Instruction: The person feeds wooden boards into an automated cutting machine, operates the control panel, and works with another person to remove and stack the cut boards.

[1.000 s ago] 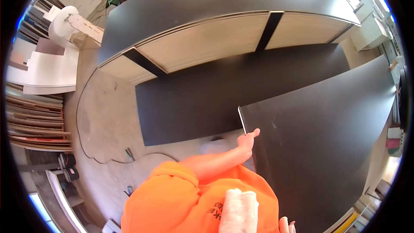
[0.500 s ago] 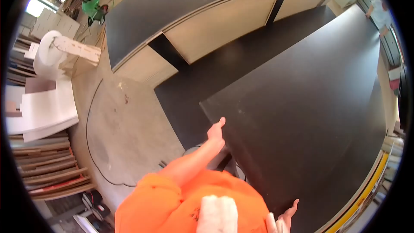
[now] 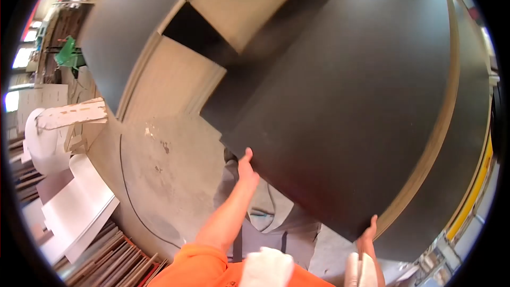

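Note:
A large dark panel (image 3: 340, 106) slants across the view, its near short edge toward my body. My left hand (image 3: 247, 167) grips that edge near the panel's left corner, thumb on top and the other fingers hidden beneath. At the right near corner my right hand (image 3: 367, 232) holds the panel, its thumb at the surface and its other fingers largely out of sight. Part of another dark panel (image 3: 226, 98) shows past the left corner, beside the long cabinet-like piece (image 3: 180, 74) with pale fronts.
Another dark sheet (image 3: 457, 180) stands right of the held panel. At the left are curved white pieces (image 3: 85, 196), stacked boards (image 3: 114, 258) and a green barrow (image 3: 68, 53). A cable (image 3: 129, 196) runs over the concrete floor (image 3: 164, 170); a small tool (image 3: 261, 212) lies between my legs.
The view has turned toward the right. The held panel has swung round relative to my body, and its right long edge and the sheet beyond now show. My right hand has come further into view.

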{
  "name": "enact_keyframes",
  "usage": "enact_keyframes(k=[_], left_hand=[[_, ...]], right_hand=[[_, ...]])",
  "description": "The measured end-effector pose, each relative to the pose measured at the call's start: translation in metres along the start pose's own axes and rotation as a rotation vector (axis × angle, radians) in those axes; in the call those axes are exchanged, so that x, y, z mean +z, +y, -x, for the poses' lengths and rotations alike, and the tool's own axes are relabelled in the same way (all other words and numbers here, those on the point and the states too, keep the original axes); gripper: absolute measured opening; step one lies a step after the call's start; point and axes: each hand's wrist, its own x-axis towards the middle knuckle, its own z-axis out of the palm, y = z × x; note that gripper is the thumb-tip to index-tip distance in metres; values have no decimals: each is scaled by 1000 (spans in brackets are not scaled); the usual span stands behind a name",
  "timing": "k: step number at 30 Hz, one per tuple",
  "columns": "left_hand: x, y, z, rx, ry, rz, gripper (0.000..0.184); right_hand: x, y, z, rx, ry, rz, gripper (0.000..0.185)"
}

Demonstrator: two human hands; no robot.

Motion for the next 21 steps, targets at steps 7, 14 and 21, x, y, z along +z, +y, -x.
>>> enact_keyframes(k=[7, 14, 21], left_hand=[[-91, 34, -189, 11, 11, -60, 46], [-129, 48, -305, 43, -43, -35, 45], [-155, 85, -320, 142, 190, -1078, 58]], right_hand=[[79, 184, -142, -61, 111, 76, 76], [141, 258, -239, -40, 54, 30, 78], [103, 292, -280, 50, 64, 574, 79]])
